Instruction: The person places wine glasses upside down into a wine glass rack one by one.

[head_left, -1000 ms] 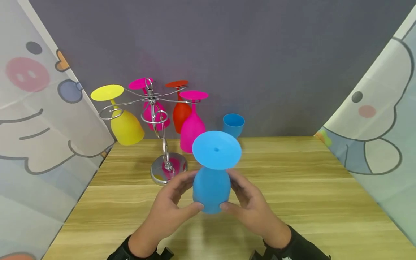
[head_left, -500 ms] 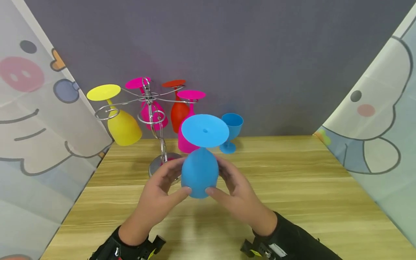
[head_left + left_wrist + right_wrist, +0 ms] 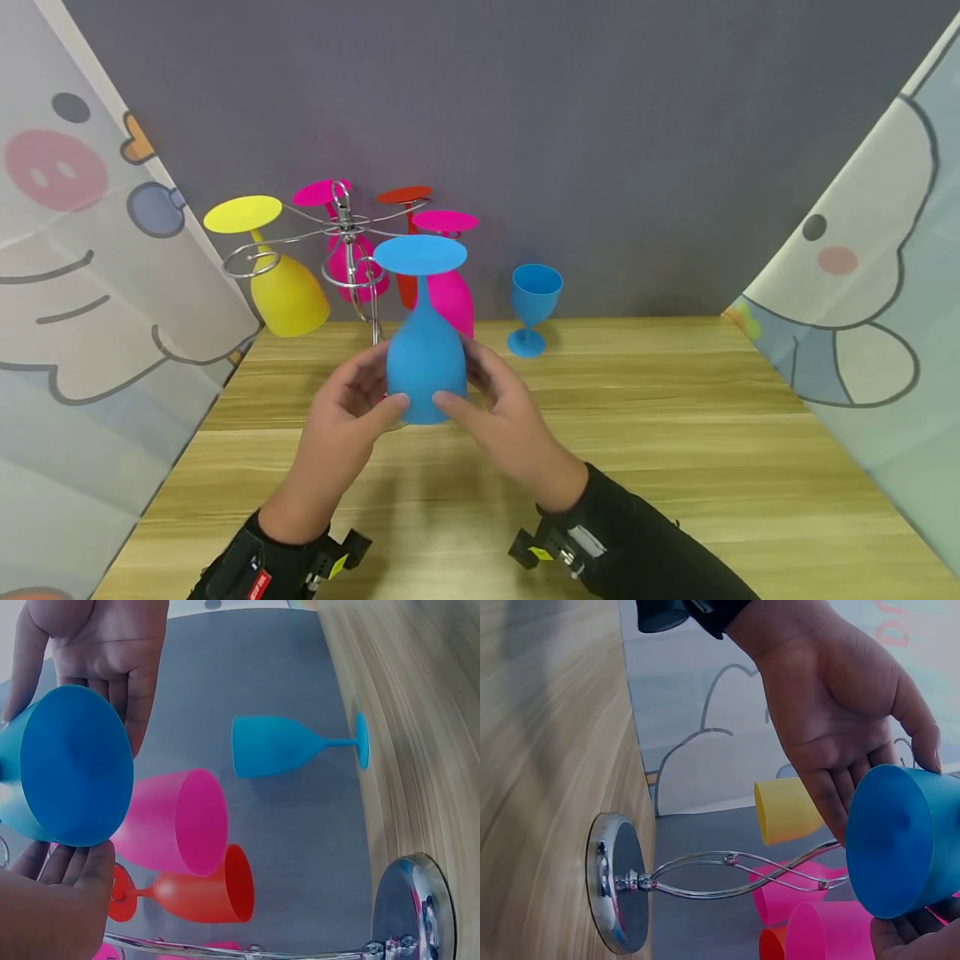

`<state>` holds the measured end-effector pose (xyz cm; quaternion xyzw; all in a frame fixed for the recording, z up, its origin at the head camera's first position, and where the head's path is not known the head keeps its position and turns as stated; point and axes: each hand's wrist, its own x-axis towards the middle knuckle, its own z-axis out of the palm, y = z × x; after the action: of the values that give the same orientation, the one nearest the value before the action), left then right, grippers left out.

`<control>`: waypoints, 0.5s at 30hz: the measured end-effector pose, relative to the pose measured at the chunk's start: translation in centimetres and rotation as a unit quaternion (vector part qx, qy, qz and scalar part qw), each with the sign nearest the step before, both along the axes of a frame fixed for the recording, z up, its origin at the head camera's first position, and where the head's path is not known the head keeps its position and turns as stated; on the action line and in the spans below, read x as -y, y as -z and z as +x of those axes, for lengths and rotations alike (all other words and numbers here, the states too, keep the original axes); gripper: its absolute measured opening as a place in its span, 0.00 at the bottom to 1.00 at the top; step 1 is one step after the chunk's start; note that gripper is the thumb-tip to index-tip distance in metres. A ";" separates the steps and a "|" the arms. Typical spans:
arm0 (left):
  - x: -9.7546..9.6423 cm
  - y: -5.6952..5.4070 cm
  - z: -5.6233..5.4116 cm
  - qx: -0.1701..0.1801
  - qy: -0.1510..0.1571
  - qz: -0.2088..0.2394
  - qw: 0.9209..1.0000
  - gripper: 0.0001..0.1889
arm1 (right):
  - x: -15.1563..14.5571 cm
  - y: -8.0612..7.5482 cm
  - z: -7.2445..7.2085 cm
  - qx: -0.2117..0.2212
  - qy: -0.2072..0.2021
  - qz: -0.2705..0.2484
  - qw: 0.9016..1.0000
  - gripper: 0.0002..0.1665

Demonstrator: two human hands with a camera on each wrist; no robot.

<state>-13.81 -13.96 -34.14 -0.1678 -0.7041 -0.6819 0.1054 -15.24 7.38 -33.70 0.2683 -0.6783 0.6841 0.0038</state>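
A blue goblet (image 3: pixel 426 358) is held upside down above the table, foot up and rim down. My left hand (image 3: pixel 341 425) grips its bowl from the left, thumb on the near side. From the right, my right hand (image 3: pixel 510 417) grips the same bowl, its thumb close to the other. Just behind the goblet stands a chrome glass rack (image 3: pixel 345 225) with wire loops. Hanging upside down from it are a yellow goblet (image 3: pixel 291 296), two pink goblets, one of them (image 3: pixel 457 300) partly behind the blue one, and a red goblet (image 3: pixel 202 894).
A second blue goblet (image 3: pixel 536 292) stands upright on the wooden table (image 3: pixel 660 433), right of the rack near the grey back wall (image 3: pixel 600 150). The rack's round chrome base (image 3: pixel 619 885) shows in the right wrist view. Cartoon-printed panels (image 3: pixel 847 292) flank the table.
Both hands have carried the inverted blue goblet up, forward and to the left, toward the rack. The second blue goblet, partly covered before, now shows in full.
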 end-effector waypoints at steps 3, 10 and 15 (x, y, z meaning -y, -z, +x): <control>0.4 -0.1 -0.2 0.025 -0.012 0.011 1.000 0.29 | 0.7 -0.1 -0.4 0.016 0.009 -0.003 1.000 0.43; 1.0 -0.2 -0.8 0.039 -0.015 0.037 0.998 0.28 | 1.8 -0.4 -1.2 0.025 0.013 -0.013 1.000 0.41; 1.2 0.2 -1.3 0.047 -0.005 0.049 0.998 0.27 | 2.2 -0.3 -1.7 0.021 0.035 0.004 0.999 0.40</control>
<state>-15.09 -15.21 -34.32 -0.1266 -0.6747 -0.7222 0.0842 -16.91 5.16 -33.39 0.2301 -0.6896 0.6866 0.0120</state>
